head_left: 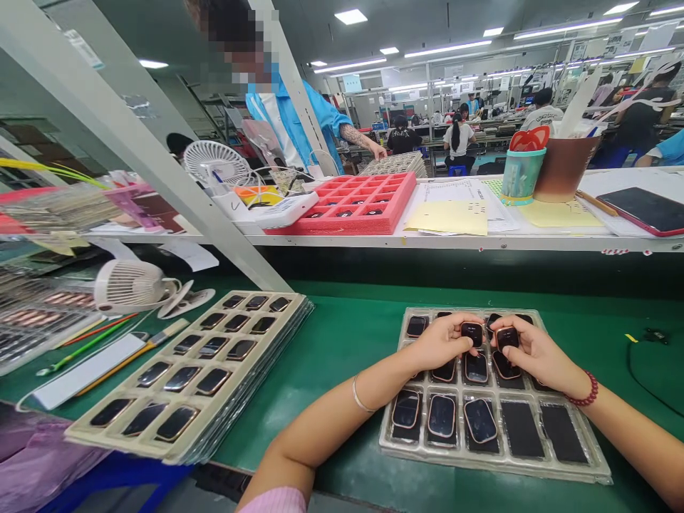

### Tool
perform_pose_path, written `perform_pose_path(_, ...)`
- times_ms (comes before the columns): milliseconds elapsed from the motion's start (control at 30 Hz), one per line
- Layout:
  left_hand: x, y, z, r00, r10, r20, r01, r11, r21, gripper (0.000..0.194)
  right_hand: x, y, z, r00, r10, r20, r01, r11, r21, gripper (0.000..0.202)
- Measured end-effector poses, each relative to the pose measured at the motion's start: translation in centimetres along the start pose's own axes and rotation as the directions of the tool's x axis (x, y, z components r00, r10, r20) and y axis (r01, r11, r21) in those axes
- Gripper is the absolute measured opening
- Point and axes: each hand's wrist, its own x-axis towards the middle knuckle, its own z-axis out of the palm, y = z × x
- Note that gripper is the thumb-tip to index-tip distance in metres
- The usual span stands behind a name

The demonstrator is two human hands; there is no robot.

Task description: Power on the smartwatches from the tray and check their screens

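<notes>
My left hand (454,338) is closed on a smartwatch body (472,334) with a dark screen and gold-toned rim, pinched between thumb and fingers. Right beside it, my right hand (529,349) grips a second, similar watch body (507,338). Both hands are over the far part of a clear plastic tray (561,467). In the tray's pockets lie several more watch bodies, such as one at the near row (480,420). Two near-row pockets at the right show only dark lining (522,429). My hands cover part of the far rows.
At left is a stack of cream trays (154,445) holding watch bodies. Beyond it are a brush (168,333), a white fan (131,286) and a white strip. The shelf above carries a red foam tray (342,226), papers, cups and a phone (644,209). A co-worker in blue (325,114) stands behind.
</notes>
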Motion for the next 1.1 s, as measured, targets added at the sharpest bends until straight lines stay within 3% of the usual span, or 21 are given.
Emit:
perform_pose_path(800,-0.05,0.03,0.09,1.000,-0.002,-0.011,0.002,1.000,-0.018,0.036,-0.04,-0.10,0.06,1.000,0.021,-0.007,-0.022,0.997,-0.068,0.022)
perform_pose_path(1100,-0.02,0.43,0.21,1.000,0.005,-0.030,-0.005,1.000,0.015,0.030,-0.11,-0.37,0.01,0.998,0.069,0.005,-0.069,0.997,0.030,0.025)
